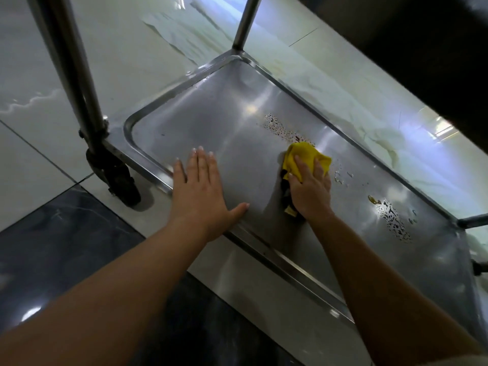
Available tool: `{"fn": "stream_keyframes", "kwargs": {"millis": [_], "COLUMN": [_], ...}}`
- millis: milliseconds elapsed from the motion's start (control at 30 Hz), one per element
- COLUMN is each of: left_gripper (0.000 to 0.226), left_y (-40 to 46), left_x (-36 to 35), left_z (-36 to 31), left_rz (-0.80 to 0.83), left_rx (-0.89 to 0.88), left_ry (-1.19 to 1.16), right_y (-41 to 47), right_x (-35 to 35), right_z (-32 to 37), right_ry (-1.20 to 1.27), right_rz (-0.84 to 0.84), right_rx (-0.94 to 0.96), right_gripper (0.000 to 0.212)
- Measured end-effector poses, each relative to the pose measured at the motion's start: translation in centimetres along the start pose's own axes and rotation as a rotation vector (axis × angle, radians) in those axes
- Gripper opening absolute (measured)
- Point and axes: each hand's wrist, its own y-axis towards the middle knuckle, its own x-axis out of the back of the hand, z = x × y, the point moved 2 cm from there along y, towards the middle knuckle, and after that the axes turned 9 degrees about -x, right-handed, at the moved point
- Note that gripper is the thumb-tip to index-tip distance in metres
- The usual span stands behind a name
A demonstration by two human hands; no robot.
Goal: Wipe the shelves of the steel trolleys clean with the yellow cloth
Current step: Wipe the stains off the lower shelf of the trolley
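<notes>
Yellow cloth (306, 158) on wet steel shelf (224, 120)

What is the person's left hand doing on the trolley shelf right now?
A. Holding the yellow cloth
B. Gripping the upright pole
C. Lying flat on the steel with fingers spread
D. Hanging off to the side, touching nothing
C: the left hand lies flat on the shelf with straight, spread fingers, while the right hand presses the yellow cloth onto the steel.

Glossy brushed steel shelf (216, 122), soft crumpled yellow cloth (303, 157), polished floor tiles (137, 48)
</notes>
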Motion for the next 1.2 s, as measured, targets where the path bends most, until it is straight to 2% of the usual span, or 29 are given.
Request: {"fn": "stream_keyframes", "kwargs": {"millis": [100, 200, 300, 433, 533, 700, 967, 1033, 1133, 1200], "left_gripper": [0.115, 0.115, 0.116, 0.118, 0.118, 0.096, 0.079, 0.082, 0.081, 0.082], "left_y": [0.1, 0.0, -0.2, 0.1, 0.2, 0.0, -1.2, -1.2, -1.1, -1.0], "left_x": [0.1, 0.0, -0.2, -0.3, -0.5, 0.0, 1.0, 1.0, 0.4, -0.2], "left_z": [-0.2, -0.2, -0.1, 0.3, 0.6, 0.7, -2.2, -3.2, -5.5, -7.8], "left_rz": [0.01, 0.008, 0.012, 0.029, 0.034, 0.081, 0.136, 0.145, 0.149, 0.154], "left_rx": [0.017, 0.02, 0.026, 0.027, 0.034, -0.035, -0.14, -0.148, -0.201, -0.252], "left_ry": [0.018, 0.029, 0.037, 0.043, 0.035, 0.029, 0.087, 0.076, 0.097, 0.092], "right_y": [1.5, 3.2, 3.9, 4.4, 4.0, 1.2, -4.0, -4.7, -4.8, -4.7], "right_x": [-0.7, -2.4, -4.5, -5.2, -4.3, -1.5, 3.7, 4.3, 4.0, 3.5], "right_z": [4.9, 12.4, 19.1, 21.4, 17.7, 6.3, -12.7, -14.5, -13.0, -10.7], "right_ry": [0.007, -0.038, 0.001, 0.032, 0.044, 0.105, 0.079, 0.072, 0.092, 0.059], "right_rz": [0.067, 0.151, 0.216, 0.242, 0.129, 0.014, -0.121, -0.126, -0.089, -0.07], "right_rx": [0.1, 0.276, 0.362, 0.417, 0.471, 0.357, -0.172, -0.301, -0.475, -0.397], "right_gripper": [0.051, 0.053, 0.055, 0.055, 0.052, 0.049, 0.049, 0.05, 0.052, 0.052]}}
